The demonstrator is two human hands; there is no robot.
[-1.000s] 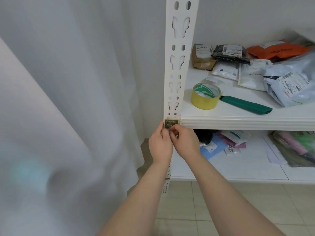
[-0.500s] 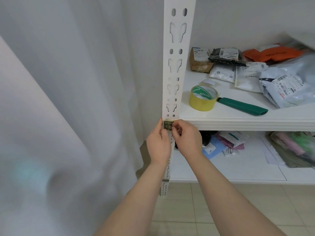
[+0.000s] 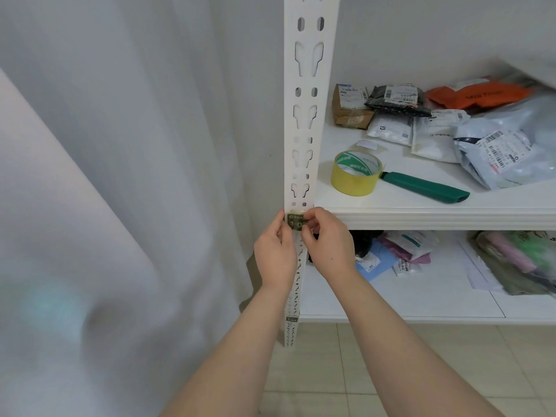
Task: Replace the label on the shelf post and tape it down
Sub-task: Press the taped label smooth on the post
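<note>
R hand (image 3: 326, 245): thumb + forefinger curled in, pinching the right edge of the label (image 3: 296, 222). L hand (image 3: 275, 254): thumb pressed on the label's left edge, other fingers hidden behind the post (image 3: 307, 115), so it clamps label to post from that side. Both hands are on the label, nothing else held.

Label is a small dark-green tag w/ pale print, sitting flat on the post face, level w/ the front lip of the shelf (image 3: 436, 216). It has a yellowish sheen, poss. tape already over it, can't tell for sure.

Progress, my read: new label is placed and being squared up or rubbed down, so the swap looks done or nearly. Taping is either at the smoothing stage or not yet begun. Tape roll (image 3: 355, 173) lies on the shelf just right of the post, w/ the green-handled cutter (image 3: 421, 186) beside it, both apart from the hands. If no tape is on yet, what's left is pull a strip, cut, wrap, press

Further out: parcels (image 3: 496, 152) at the back, a second tag (image 3: 291, 319) lower on the post, curtain (image 3: 120, 145) to the left
</note>
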